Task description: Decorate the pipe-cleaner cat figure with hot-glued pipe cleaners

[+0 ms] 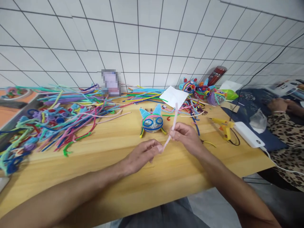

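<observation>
A pale pink pipe cleaner (pixel 175 119) slants up between my hands, slightly blurred. My left hand (pixel 144 154) pinches its lower end, while my right hand (pixel 185 136) grips it a little higher, thumb against fingers. Just beyond them on the table sits a round, clear figure (pixel 152 122) with light blue pointed ears and blue rings on its front. Yellow-tipped pliers handles seem to stick out from under it, though most of that tool is hidden.
Heaps of coloured pipe cleaners (pixel 78 123) cover the table's left and back. Finished figures (pixel 198 90), a red flask (pixel 217 75) and white paper (pixel 174 96) stand by the tiled wall. On the right lie a yellow glue gun (pixel 224 127) and a white power strip (pixel 249 134), near a co-worker's hands (pixel 282 106).
</observation>
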A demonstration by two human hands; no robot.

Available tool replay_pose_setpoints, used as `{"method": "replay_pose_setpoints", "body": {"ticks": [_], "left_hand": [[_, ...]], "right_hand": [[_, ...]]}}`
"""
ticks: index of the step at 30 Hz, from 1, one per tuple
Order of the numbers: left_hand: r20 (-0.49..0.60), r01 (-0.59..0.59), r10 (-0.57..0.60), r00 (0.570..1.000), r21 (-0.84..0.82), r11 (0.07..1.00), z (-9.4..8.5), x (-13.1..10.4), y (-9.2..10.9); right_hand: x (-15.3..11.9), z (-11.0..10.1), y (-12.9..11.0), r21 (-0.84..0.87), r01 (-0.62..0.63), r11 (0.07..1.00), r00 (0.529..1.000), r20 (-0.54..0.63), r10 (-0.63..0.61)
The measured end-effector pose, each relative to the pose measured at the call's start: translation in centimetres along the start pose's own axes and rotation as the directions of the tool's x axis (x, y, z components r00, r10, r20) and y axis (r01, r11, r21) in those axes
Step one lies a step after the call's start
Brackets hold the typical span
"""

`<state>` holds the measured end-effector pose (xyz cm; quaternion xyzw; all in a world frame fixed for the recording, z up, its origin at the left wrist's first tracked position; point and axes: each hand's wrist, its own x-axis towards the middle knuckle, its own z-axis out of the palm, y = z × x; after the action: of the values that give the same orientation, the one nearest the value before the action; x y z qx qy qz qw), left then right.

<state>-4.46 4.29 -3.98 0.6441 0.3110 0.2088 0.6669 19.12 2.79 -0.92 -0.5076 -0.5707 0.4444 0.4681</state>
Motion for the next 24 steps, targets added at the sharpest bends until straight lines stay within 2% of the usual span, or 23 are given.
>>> {"method": "replay_pose_setpoints", "body": {"ticks": [3,7,12,16,19,21,24], "left_hand": [[0.018,0.084,-0.083,0.996,-0.067,0.994,0.9,0.9,-0.9],[-0.012,0.099,-0.100,0.995,-0.084,0.992,1.3,1.5,-1.8],[-0.032,0.116,-0.115,0.993,0.029,0.993,1.2,1.5,-2.3],[-0.039,0.045,-0.039,0.998,0.153,0.987,1.3,1.1,-2.8],[0.013,-0.056,0.054,0.998,0.253,0.966,1.6,0.6,-3.1],[0.057,-0.144,0.133,0.990,0.311,0.939,1.7,0.3,-3.2],[0.115,-0.299,0.277,0.954,0.351,0.887,1.8,0.0,-3.3]], "right_hand": [[-0.4,0.8,0.7,0.024,-0.029,0.999,1.000,-0.004,0.029],[-0.5,1.0,1.3,0.029,-0.027,0.999,0.999,-0.036,0.028],[-0.5,1.6,2.0,0.014,-0.032,0.999,0.999,-0.044,0.032],[-0.5,2.0,2.7,0.012,-0.033,0.999,0.998,-0.058,0.034],[-0.8,2.3,3.0,0.016,-0.026,1.000,0.998,-0.060,0.027],[-1.1,2.5,3.1,0.029,-0.022,0.999,0.998,-0.057,0.024],[-1.5,2.6,3.4,0.056,-0.014,0.998,0.999,-0.050,0.017]]}}
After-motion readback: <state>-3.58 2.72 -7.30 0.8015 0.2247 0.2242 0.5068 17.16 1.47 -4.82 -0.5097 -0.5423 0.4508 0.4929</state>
